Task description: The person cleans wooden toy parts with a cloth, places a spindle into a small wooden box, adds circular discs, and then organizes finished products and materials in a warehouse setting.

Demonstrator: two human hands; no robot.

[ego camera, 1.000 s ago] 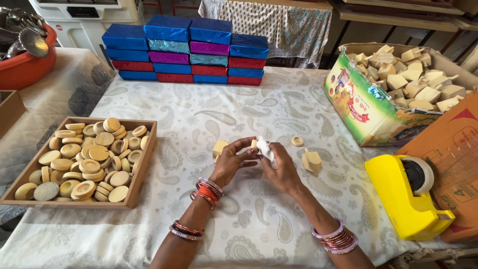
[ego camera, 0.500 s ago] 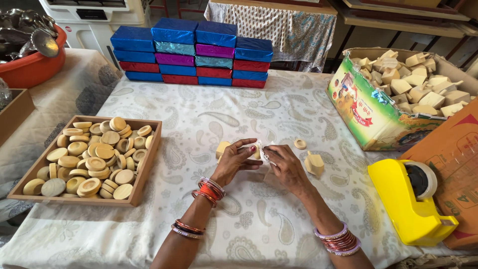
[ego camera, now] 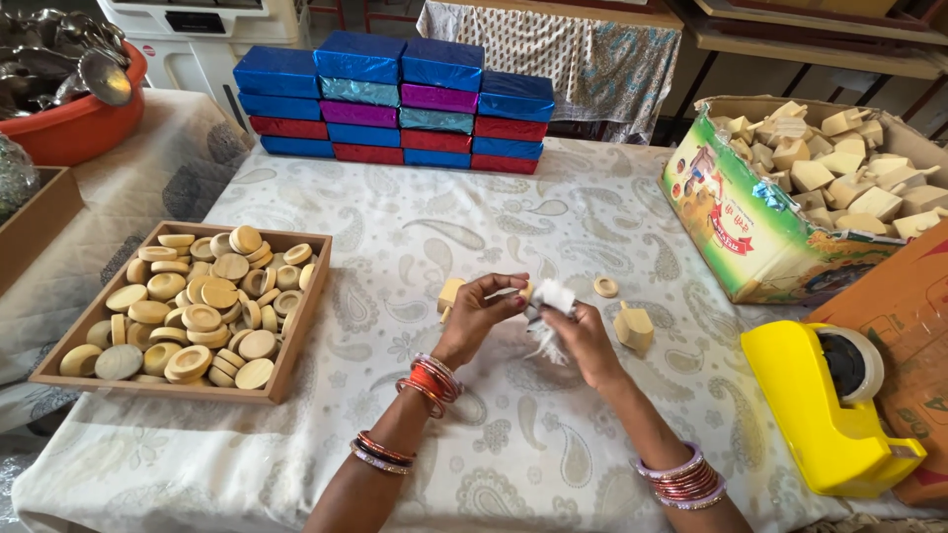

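Both my hands meet at the middle of the table. My left hand (ego camera: 476, 314) pinches a small pale wooden piece (ego camera: 527, 290) by its edge. My right hand (ego camera: 583, 341) holds a scrap of white cloth (ego camera: 553, 298) pressed against that piece, frayed threads hanging below. Just behind my left hand lies a wooden block (ego camera: 449, 293). A small wooden disc (ego camera: 605, 286) and a pointed wooden top (ego camera: 634, 328) rest on the patterned tablecloth to the right of my hands.
A wooden tray (ego camera: 296, 341) full of round wooden discs sits at the left. Shiny wrapped boxes (ego camera: 385, 99) are stacked at the back. A printed cardboard carton (ego camera: 731, 222) of wooden tops stands at right, a yellow tape dispenser (ego camera: 820, 405) near it. A red basin (ego camera: 69, 123) is far left.
The hands stay together at the table's middle, working the cloth against the wooden piece; the cloth's threads hang lower now. The view has shifted slightly.
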